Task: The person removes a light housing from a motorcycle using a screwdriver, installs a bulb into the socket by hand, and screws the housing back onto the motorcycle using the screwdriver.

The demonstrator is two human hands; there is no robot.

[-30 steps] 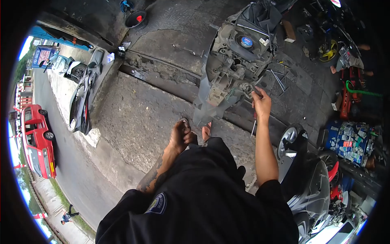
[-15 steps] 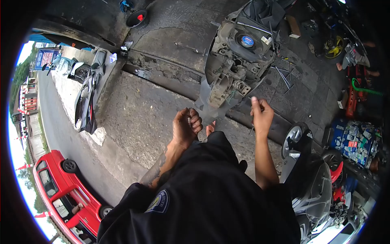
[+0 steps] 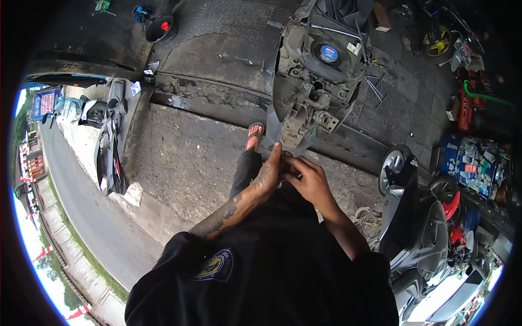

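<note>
To the left, at 10 o'clock from the hands, a dark channel (image 3: pixel 217 106) crossed the ground, so a small piece, if one was handled, was safer well away from that edge. The left foot (image 3: pixel 254 136), between 10 and 11 o'clock, stood flat beside it, which gave a steady base.

The left hand (image 3: pixel 265 177) was near the middle, with its thumb raised and its palm turned inward. It seemed best as the quiet support, with the wrist low and close to the body. The right hand (image 3: pixel 311 182) met it from 4 o'clock, its fingers bent toward the left palm. This hand could do the fine movement, lightly, by the fingertips. Whether either grip was clenched, or grasping something, one could not tell, because the fingers hid what was between them; opening them slightly would have let the eyes check it.

The stripped scooter body (image 3: pixel 328 120) stood at 12 to 1 o'clock, apart from both hands. The metal tools (image 3: pixel 375 89) lay between 1 and 2 o'clock, beyond the hands.
</note>
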